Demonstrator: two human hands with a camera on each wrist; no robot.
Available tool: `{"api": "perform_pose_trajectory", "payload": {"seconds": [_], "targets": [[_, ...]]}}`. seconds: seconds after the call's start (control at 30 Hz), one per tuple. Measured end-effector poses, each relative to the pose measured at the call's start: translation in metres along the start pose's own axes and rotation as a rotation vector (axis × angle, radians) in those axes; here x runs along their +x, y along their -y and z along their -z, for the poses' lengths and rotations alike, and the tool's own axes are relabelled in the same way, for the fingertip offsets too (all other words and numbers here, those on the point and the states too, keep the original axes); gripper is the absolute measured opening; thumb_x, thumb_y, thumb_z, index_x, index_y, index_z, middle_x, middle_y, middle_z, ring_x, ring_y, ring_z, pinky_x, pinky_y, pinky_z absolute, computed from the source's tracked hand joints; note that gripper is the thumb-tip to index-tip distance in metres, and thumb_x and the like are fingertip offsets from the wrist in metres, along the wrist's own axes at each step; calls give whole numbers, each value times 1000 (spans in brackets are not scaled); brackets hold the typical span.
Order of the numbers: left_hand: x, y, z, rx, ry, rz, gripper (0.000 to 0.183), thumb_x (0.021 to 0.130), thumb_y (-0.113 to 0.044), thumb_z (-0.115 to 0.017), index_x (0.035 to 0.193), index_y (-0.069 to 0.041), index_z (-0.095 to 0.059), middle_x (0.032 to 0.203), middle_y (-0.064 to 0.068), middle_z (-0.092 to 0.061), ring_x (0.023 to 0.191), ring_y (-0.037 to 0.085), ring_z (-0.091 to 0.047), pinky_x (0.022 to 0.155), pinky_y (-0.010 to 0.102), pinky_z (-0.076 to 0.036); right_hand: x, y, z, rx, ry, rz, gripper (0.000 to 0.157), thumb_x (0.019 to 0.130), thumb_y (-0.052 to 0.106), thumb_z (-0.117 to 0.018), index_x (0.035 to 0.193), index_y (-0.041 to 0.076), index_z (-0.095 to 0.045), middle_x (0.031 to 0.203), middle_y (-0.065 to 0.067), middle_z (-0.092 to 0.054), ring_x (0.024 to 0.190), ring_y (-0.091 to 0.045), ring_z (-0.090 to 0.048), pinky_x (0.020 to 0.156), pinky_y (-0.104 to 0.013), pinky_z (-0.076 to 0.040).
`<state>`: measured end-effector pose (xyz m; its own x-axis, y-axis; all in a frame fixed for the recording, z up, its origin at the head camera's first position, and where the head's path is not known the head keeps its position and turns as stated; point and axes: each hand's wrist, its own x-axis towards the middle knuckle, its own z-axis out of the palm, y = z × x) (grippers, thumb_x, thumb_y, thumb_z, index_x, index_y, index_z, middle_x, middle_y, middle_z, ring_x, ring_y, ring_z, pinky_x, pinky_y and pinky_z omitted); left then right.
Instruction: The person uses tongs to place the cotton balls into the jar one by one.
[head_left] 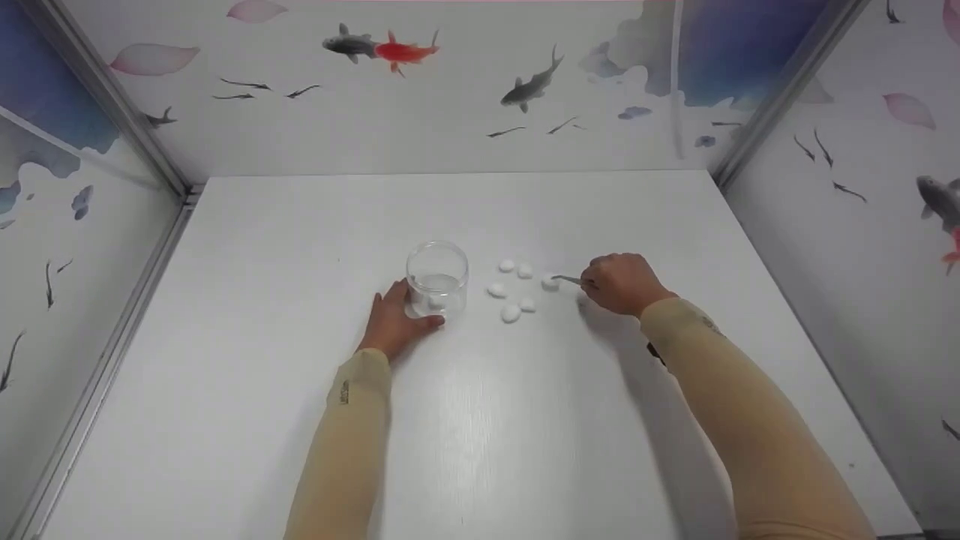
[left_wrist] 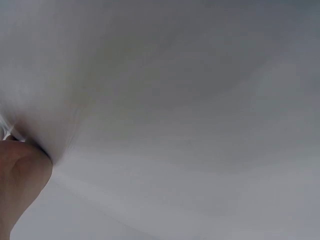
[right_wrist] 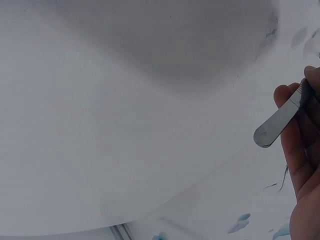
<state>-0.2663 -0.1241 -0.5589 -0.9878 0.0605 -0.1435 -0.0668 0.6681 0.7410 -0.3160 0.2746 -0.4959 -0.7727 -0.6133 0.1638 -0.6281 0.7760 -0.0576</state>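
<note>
My left hand (head_left: pixel 395 322) holds a clear round jar (head_left: pixel 437 262) low on its side, thumb in front and fingers behind. Inside, at the bottom, lies one white cotton ball (head_left: pixel 436 302). My right hand (head_left: pixel 626 283) pinches metal tweezers (head_left: pixel 568 280), whose tips meet a cotton ball (head_left: pixel 550 285) at the right of a loose group. The rounded rear end of the tweezers (right_wrist: pixel 272 129) sticks out from the fingers in the right wrist view. The left wrist view catches only part of the left hand (left_wrist: pixel 22 180) beside the jar's edge.
Several more cotton balls (head_left: pixel 511 313) are scattered on the white table (head_left: pixel 465 450) between the jar and my right hand. Panels printed with fish (head_left: pixel 529 84) and petals enclose the table at the back and both sides.
</note>
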Motion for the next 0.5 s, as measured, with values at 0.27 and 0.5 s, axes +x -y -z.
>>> {"api": "perform_pose_trajectory", "payload": {"seconds": [0.27, 0.5], "targets": [[1, 0, 0, 18, 3, 0, 100, 81, -48, -81, 157, -10, -29, 159, 10, -33, 149, 25, -20, 122, 33, 10, 7, 15, 9, 33, -60, 30, 11, 89, 6, -70, 84, 10, -79, 77, -3, -71, 68, -19, -68, 59, -38, -59], [1, 0, -1, 17, 3, -4, 101, 80, -48, -82, 156, -8, -29, 158, 11, -34, 149, 26, -20, 122, 34, 9, 20, 33, 17, 33, -75, 62, 9, 89, 8, -71, 86, 10, -80, 77, -2, -71, 66, -18, -67, 58, -37, -59]]}}
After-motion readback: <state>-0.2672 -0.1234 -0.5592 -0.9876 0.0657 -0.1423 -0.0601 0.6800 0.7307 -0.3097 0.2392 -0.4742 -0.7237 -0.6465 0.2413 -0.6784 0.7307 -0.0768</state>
